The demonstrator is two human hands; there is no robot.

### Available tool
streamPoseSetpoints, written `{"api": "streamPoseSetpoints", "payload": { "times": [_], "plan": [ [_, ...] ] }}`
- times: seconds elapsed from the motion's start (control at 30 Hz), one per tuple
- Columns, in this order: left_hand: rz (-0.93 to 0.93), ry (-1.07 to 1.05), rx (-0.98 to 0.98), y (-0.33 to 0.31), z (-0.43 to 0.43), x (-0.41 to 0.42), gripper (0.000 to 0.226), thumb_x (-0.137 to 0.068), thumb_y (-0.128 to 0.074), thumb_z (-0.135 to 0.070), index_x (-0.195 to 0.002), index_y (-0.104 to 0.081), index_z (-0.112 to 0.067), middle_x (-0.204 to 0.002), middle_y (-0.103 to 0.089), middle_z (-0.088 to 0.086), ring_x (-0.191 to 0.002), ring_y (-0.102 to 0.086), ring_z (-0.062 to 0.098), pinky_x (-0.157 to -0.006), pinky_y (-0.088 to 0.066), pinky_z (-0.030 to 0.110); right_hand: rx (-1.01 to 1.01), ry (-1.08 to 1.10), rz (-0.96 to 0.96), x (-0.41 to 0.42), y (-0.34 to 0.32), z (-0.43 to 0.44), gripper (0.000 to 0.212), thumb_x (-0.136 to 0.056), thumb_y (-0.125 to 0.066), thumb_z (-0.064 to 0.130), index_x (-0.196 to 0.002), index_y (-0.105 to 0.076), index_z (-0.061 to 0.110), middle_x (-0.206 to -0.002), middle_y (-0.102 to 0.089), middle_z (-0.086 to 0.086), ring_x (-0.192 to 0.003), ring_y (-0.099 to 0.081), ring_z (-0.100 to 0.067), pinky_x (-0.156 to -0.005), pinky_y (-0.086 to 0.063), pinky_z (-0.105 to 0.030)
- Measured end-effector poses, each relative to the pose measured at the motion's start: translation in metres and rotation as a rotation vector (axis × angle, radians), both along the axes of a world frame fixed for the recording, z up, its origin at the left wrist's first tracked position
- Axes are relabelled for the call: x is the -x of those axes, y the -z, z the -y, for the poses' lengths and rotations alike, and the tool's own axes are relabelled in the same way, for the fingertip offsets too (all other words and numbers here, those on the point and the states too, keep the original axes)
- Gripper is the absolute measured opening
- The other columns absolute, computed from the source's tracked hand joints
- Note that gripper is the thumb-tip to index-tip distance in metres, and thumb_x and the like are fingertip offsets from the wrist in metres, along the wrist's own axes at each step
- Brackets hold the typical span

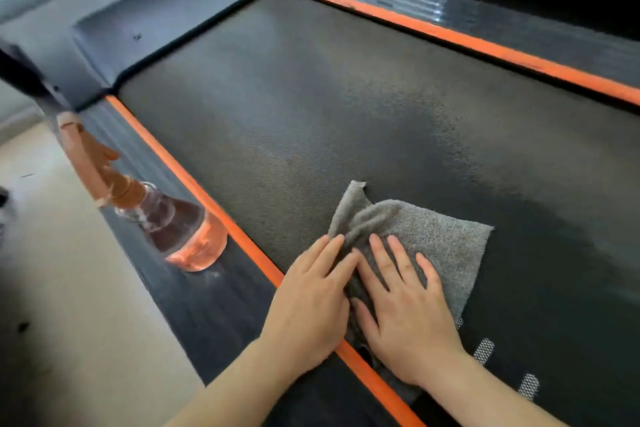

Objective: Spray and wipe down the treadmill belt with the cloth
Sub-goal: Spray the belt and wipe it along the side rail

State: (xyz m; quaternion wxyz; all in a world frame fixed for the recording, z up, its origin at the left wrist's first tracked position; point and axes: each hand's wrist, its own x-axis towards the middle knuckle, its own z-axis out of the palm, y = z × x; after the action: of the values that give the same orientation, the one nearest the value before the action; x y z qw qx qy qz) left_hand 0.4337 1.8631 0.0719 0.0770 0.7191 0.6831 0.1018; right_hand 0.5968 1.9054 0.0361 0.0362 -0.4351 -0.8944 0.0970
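Both left hand (310,302), right hand (408,319) flat on cloth (446,243) (fingers (381,253) straight), spray bottle (173,222) alongside

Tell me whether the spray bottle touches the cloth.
Apart. The head view shows the spray bottle standing on the left side rail, with the orange strip and bare belt between it and the grey cloth.

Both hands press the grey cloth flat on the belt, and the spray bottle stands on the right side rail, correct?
No: the head view shows the spray bottle on the left side rail. The left hand and right hand do press the grey cloth on the belt.
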Motion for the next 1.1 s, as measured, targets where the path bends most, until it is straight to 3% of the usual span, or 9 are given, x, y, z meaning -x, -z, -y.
{"api": "streamPoseSetpoints", "payload": {
  "times": [0.33,0.5,0.6,0.67,0.73,0.8,0.93,1.1],
  "plan": [
    [0.061,-0.068,-0.018,-0.003,0.017,-0.008,0.043,-0.087,-0.047,-0.027,-0.126,-0.062,-0.018,-0.145,-0.052,0.004,-0.139,-0.043,0.022,-0.111,-0.04,0.037,-0.009,-0.011,-0.03,0.002,-0.007,-0.004,0.063,-0.091,-0.039,0.051,-0.148,-0.046,0.026,-0.156,-0.04,-0.008,-0.145,-0.036,-0.028,-0.112,-0.025,-0.052],
    [0.1,-0.086,-0.075,0.004,0.019,-0.007,0.043,-0.087,-0.045,-0.026,-0.125,-0.062,-0.014,-0.145,-0.051,0.009,-0.139,-0.042,0.025,-0.112,-0.039,0.038,-0.021,0.012,0.1,0.006,-0.011,0.0,0.062,-0.09,-0.035,0.053,-0.145,-0.05,0.028,-0.153,-0.044,-0.01,-0.141,-0.042,-0.03,-0.105,-0.029,-0.054],
    [0.255,-0.14,-0.142,-0.002,0.019,0.002,0.043,-0.083,-0.041,-0.021,-0.118,-0.064,-0.01,-0.137,-0.056,0.011,-0.129,-0.049,0.029,-0.11,-0.041,0.039,-0.052,-0.016,0.178,0.025,-0.026,-0.011,0.064,-0.085,-0.036,0.057,-0.132,-0.062,0.023,-0.143,-0.055,-0.014,-0.13,-0.052,-0.031,-0.093,-0.037,-0.053],
    [0.295,-0.174,-0.192,-0.008,0.022,0.017,0.037,-0.083,-0.04,-0.019,-0.107,-0.067,-0.01,-0.122,-0.061,0.007,-0.114,-0.055,0.027,-0.099,-0.047,0.037,-0.071,-0.075,0.19,0.047,-0.033,-0.024,0.072,-0.086,-0.029,0.06,-0.136,-0.059,0.019,-0.148,-0.049,-0.014,-0.139,-0.044,-0.028,-0.103,-0.032,-0.055],
    [0.198,-0.146,-0.18,-0.013,0.034,0.042,0.033,-0.085,-0.04,-0.021,-0.101,-0.068,-0.013,-0.11,-0.06,0.003,-0.101,-0.056,0.024,-0.087,-0.051,0.037,-0.013,-0.145,0.181,0.062,-0.029,-0.034,0.084,-0.085,-0.011,0.063,-0.155,-0.031,0.021,-0.165,-0.018,-0.008,-0.153,-0.011,-0.02,-0.119,-0.013,-0.049],
    [0.07,-0.093,-0.142,-0.015,0.049,0.075,0.033,-0.085,-0.038,-0.021,-0.102,-0.066,-0.016,-0.104,-0.059,0.001,-0.093,-0.054,0.024,-0.08,-0.051,0.038,0.033,-0.152,0.151,0.069,-0.021,-0.038,0.085,-0.083,-0.003,0.063,-0.159,-0.013,0.026,-0.167,0.0,0.0,-0.153,0.007,-0.013,-0.121,0.001,-0.042],
    [-0.141,-0.038,-0.059,-0.019,0.057,0.11,0.03,-0.082,-0.039,-0.018,-0.103,-0.06,-0.014,-0.095,-0.054,0.003,-0.079,-0.05,0.025,-0.067,-0.05,0.041,0.012,-0.064,0.075,0.074,-0.018,-0.036,0.075,-0.089,-0.017,0.059,-0.155,-0.03,0.028,-0.166,-0.015,0.002,-0.153,-0.007,-0.014,-0.119,-0.007,-0.043],
    [-0.229,0.148,0.051,-0.029,0.041,0.094,0.028,-0.075,-0.035,-0.017,-0.093,-0.056,-0.018,-0.087,-0.052,0.002,-0.074,-0.051,0.024,-0.055,-0.048,0.037,0.042,0.131,0.078,0.083,-0.017,-0.036,0.068,-0.09,-0.026,0.054,-0.15,-0.042,0.025,-0.162,-0.028,0.0,-0.151,-0.022,-0.02,-0.115,-0.013,-0.046]
  ]
}}
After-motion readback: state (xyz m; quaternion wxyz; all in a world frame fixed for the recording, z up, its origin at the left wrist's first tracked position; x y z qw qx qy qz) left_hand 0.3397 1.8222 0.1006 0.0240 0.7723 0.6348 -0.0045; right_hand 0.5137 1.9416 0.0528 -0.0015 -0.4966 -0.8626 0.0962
